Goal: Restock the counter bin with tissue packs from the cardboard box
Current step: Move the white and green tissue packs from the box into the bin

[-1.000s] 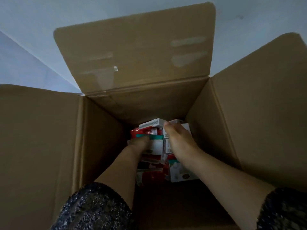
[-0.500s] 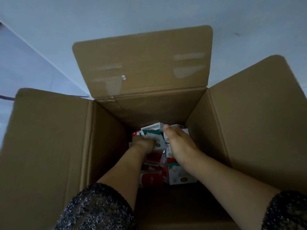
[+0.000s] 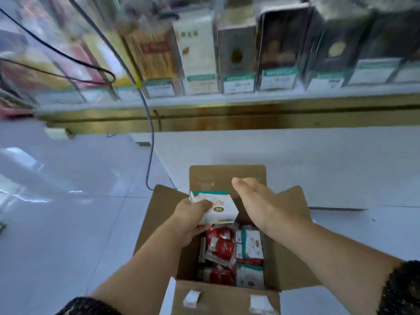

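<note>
Has risen from a deep reach inside the cardboard box to a stance well above it since the earlier frames, and has brought both hands up out of the box mouth. Grips one white, teal-edged tissue pack in the left hand, thumb laid across the top face and fingers curled beneath, presumably to stop the slick wrapper from sliding during the lift. Holds the pack roughly level above the open box, clear of the flaps. Carries nothing in the right hand: fingers straight and together, palm turned toward the pack, just beside its right edge without plain contact. Likely placed there as a guard, or ready to share the load. Leaves further stock at the box bottom: red packs toward the left, white-and-teal packs toward the right, loosely piled rather than stacked. Stands the box on the pale tiled floor with all four flaps folded outward, thereby freeing the opening for both arms. Faces a glass display counter filled with blurred upright cartons and price labels, with a cable hanging down its front to the floor. Shows no counter bin, so cannot fix the destination. Judged stage: one pack extracted, transfer to the bin not yet begun. Next: carry upward and forward, keeping clear of the cable.
</note>
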